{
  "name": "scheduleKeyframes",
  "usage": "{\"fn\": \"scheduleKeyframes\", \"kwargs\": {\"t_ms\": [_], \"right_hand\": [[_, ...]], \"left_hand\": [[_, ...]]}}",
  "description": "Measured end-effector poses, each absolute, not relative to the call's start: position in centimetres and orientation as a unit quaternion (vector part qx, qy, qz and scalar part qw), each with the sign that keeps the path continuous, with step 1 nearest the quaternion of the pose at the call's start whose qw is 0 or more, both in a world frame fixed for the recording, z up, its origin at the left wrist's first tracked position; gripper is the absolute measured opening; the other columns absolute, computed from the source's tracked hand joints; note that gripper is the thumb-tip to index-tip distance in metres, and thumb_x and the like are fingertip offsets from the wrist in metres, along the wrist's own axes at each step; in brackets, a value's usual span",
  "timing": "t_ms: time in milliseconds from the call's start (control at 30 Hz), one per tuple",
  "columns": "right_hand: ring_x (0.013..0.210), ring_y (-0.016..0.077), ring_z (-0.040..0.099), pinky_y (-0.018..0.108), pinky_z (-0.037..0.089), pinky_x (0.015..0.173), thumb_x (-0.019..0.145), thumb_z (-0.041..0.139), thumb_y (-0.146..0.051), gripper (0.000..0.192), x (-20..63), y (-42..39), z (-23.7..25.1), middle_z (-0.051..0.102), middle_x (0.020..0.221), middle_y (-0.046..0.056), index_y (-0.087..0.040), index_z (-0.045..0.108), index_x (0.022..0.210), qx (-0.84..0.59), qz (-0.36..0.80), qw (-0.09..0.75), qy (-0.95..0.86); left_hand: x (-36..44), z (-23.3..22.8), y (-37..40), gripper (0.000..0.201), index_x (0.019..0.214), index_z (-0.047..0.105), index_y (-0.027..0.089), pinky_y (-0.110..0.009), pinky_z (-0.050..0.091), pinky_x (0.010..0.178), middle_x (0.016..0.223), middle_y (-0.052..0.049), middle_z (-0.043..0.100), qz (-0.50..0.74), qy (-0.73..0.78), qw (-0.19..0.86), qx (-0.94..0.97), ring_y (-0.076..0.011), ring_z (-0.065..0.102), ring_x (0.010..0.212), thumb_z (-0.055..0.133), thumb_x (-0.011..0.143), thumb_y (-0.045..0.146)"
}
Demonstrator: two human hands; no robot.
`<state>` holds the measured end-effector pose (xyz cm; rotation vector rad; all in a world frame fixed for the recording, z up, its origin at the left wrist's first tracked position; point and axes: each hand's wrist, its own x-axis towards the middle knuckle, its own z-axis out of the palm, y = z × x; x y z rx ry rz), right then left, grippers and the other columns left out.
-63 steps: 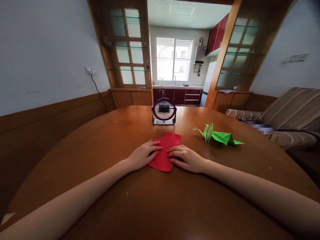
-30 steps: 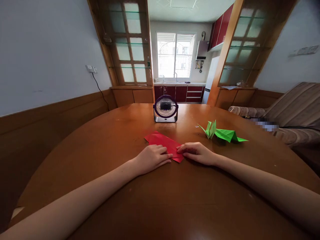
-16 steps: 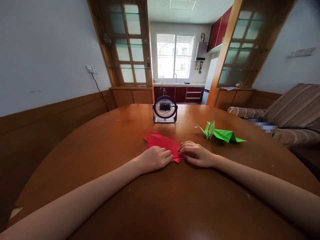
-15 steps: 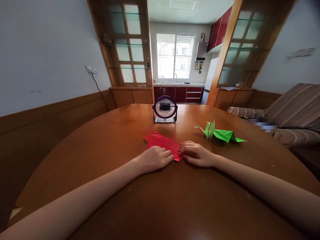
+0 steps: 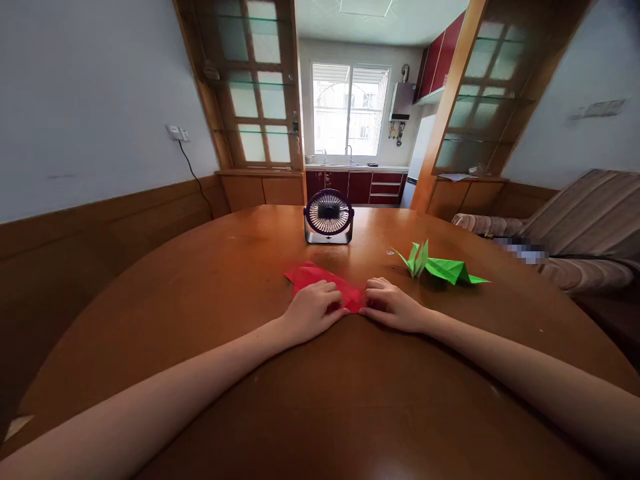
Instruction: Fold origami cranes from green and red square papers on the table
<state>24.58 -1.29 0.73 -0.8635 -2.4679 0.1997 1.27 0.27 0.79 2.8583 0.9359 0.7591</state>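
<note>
A folded sheet of red paper [image 5: 309,272] lies on the wooden table in front of me, its pointed end toward the far left. My left hand [image 5: 316,308] rests over its near side, fingers curled and thumb at the near edge, closed on the paper. At the paper's near right corner my right hand [image 5: 393,305] pinches the edge between thumb and curled fingers. Part of the paper is hidden under the left hand. To the right of my right hand stands a folded green paper figure [image 5: 450,269] with several upright points at its left end.
A small purple desk fan [image 5: 329,217] stands beyond the red paper on the round wooden table [image 5: 320,413]. A striped sofa [image 5: 590,227] is off to the right. A cabinet [image 5: 265,190] and a kitchen with a window lie behind the table.
The near right corner of the red paper, which stuck out toward me, is now folded up or turned in. My left fingers have lifted slightly, and both thumbs lie along the near edge.
</note>
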Motion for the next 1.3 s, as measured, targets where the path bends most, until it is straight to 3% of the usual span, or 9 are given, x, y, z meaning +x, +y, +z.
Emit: {"fn": "scheduleKeyframes", "kwargs": {"t_ms": [267,433,500,667,833,967,1300], "right_hand": [[0.073,0.016,0.047,0.031,0.039,0.072,0.09,0.056,-0.029,0.023,24.4,-1.0,0.4,0.051,0.076,0.002,-0.017,0.053,0.071,-0.372,0.079,0.263,-0.887],[0.071,0.0158,0.048,0.029,0.04,0.069,0.085,0.058,-0.023,0.011,24.3,-1.4,0.4,0.054,0.076,0.003,-0.016,0.056,0.076,-0.36,0.051,0.28,-0.889],[0.075,0.0171,0.05,0.031,0.042,0.072,0.086,0.054,-0.018,0.005,24.4,-1.6,0.4,0.058,0.082,0.005,-0.016,0.059,0.084,-0.321,0.021,0.282,-0.904],[0.088,0.0191,0.054,0.034,0.045,0.082,0.088,0.042,-0.008,0.033,24.5,-1.9,0.6,0.064,0.098,0.008,-0.019,0.063,0.111,-0.204,-0.041,0.222,-0.953],[0.086,0.0197,0.053,0.034,0.044,0.079,0.093,0.039,-0.013,0.037,24.5,-2.0,1.0,0.063,0.102,0.01,-0.018,0.06,0.123,-0.196,-0.116,0.156,-0.961],[0.08,0.0192,0.053,0.034,0.043,0.073,0.093,0.038,-0.016,0.036,24.7,-2.0,1.2,0.063,0.094,0.009,-0.017,0.061,0.12,-0.187,-0.173,0.115,-0.96],[0.073,0.0182,0.052,0.032,0.041,0.067,0.086,0.042,-0.015,0.025,26.0,-1.7,1.3,0.063,0.08,0.007,-0.015,0.065,0.095,-0.16,-0.177,0.142,-0.961]], "left_hand": [[1.8,0.3,1.0,0.018,0.071,0.062,0.016,-0.024,0.04,0.062,0.077,-0.001,0.06,0.285,0.368,0.275,0.841,-0.0137,0.052,0.068,0.068,0.078,0.031],[1.8,0.3,1.3,0.017,0.078,0.061,0.015,-0.022,0.035,0.057,0.071,0.003,0.058,0.299,0.36,0.362,0.806,-0.0106,0.045,0.061,0.073,0.072,0.024],[1.7,0.5,1.3,0.012,0.078,0.064,0.015,-0.022,0.036,0.058,0.074,0.001,0.059,0.292,0.348,0.355,0.817,-0.011,0.045,0.064,0.072,0.074,0.023],[1.5,0.8,1.1,0.011,0.086,0.074,0.017,-0.025,0.04,0.065,0.08,-0.001,0.057,0.283,0.346,0.314,0.838,-0.013,0.05,0.072,0.071,0.077,0.023],[1.5,0.8,1.3,0.016,0.093,0.076,0.02,-0.025,0.041,0.065,0.079,-0.001,0.055,0.262,0.349,0.295,0.85,-0.0133,0.05,0.071,0.07,0.079,0.026],[1.3,1.0,1.5,0.019,0.096,0.076,0.021,-0.025,0.041,0.066,0.079,-0.002,0.056,0.24,0.339,0.288,0.863,-0.0143,0.051,0.072,0.069,0.08,0.027],[-1.5,1.4,1.7,0.029,0.1,0.075,0.021,-0.029,0.044,0.074,0.084,-0.003,0.056,0.236,0.36,0.29,0.855,-0.0167,0.053,0.078,0.072,0.075,0.036]]}}
